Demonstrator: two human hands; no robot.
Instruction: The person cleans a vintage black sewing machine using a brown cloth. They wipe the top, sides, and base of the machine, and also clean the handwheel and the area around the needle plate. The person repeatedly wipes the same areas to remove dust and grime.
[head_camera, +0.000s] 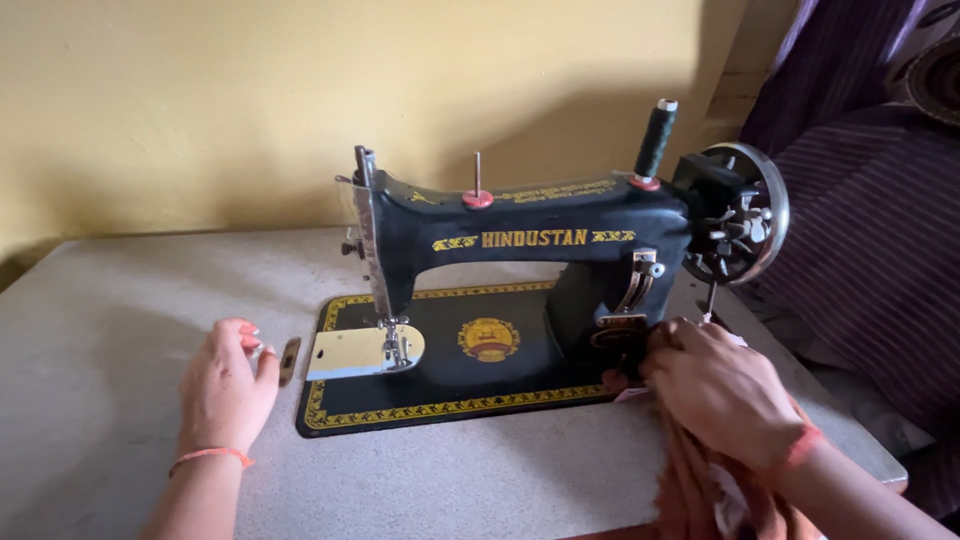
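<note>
A black sewing machine (520, 250) with gold trim stands on a grey table (120, 300). My left hand (225, 385) rests on the tabletop just left of the machine's base, fingers curled, close to a small metal slide plate (290, 360). My right hand (715, 385) is closed on a bunch of rust-orange cloth (700, 490) at the machine's right front corner, below the stitch lever. The needle and presser foot (392, 345) stand over the shiny needle plate. A dark thread spool (655, 140) sits on the top pin.
The chrome handwheel (745, 215) sticks out at the machine's right end. Purple striped fabric (870, 230) hangs to the right of the table. A yellow wall (250, 100) runs close behind. The table edge falls away near my right forearm.
</note>
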